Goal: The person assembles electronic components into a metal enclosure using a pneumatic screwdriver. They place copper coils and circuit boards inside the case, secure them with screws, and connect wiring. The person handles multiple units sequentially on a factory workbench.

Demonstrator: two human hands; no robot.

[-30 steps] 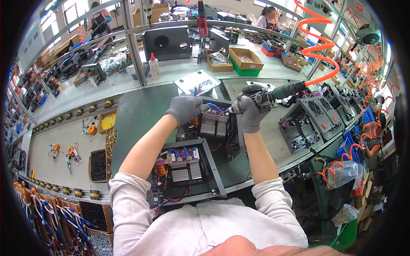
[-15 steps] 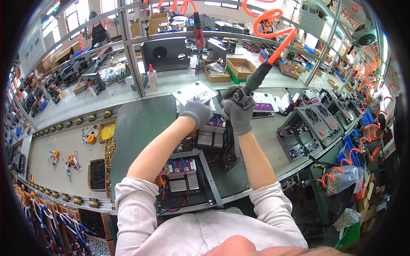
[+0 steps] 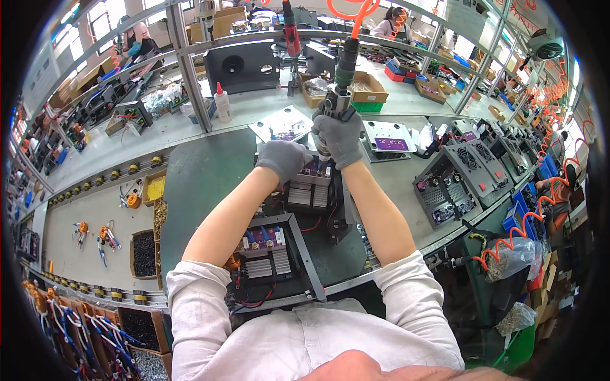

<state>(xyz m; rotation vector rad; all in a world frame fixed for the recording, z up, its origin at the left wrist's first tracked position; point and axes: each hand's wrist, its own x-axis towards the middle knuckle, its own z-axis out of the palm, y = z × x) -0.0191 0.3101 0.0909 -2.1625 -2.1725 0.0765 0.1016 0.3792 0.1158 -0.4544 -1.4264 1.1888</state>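
Observation:
My right hand (image 3: 340, 138), in a grey glove, is wrapped around an air screwdriver (image 3: 344, 73) held upright, its hose rising from the top. The tool's lower end points down at a purple circuit board with a finned heat sink (image 3: 308, 194) in a dark metal frame. My left hand (image 3: 283, 160), also gloved, is closed at the left edge of that board; its fingertips are hidden, so I cannot make out what they hold. Closer to my body sits a similar heat sink unit (image 3: 269, 265) with blue wires, inside another dark frame. A pale plate (image 3: 283, 125) lies beyond my left hand.
Dark metal housings (image 3: 447, 190) line the bench at right, beside a pale plate with a purple board (image 3: 389, 138). At left are a bin of black screws (image 3: 145, 254) and copper coils (image 3: 109, 235). A glue bottle (image 3: 222, 103) and a hanging red screwdriver (image 3: 291, 35) stand beyond.
The air screwdriver has swung from a rightward tilt to nearly upright, my right hand shifting left and slightly up with it. My left hand has moved slightly left and stays closed.

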